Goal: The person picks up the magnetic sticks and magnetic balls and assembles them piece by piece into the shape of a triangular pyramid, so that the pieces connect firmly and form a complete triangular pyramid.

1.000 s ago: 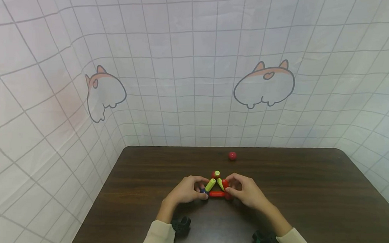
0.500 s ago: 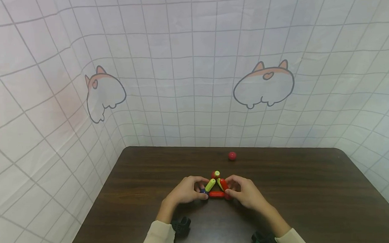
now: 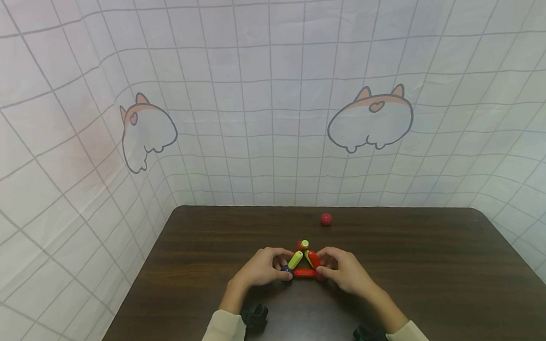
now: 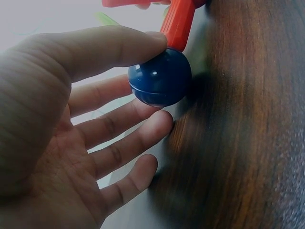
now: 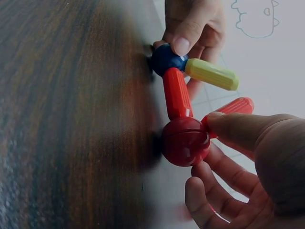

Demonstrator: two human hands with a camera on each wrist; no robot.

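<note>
My left hand pinches a blue ball between thumb and fingers. From this ball a yellow-green rod slants upward, and a red rod runs across to a dark red ball. At that red ball, my right hand pinches a second red rod near its lower end; this rod leans inward toward the yellow-green one. Behind them, another yellow-green rod is partly covered. Farther back is a ball with a yellow-green rod end facing up.
A loose red ball lies near the far edge of the dark wooden table. White grid-patterned cloth hangs behind and at the sides. Dark wrist devices sit under both forearms.
The red rod in my right hand has tilted left, inward toward the yellow-green rod, then stayed there over the last half second. My left hand holds still on the blue ball.
</note>
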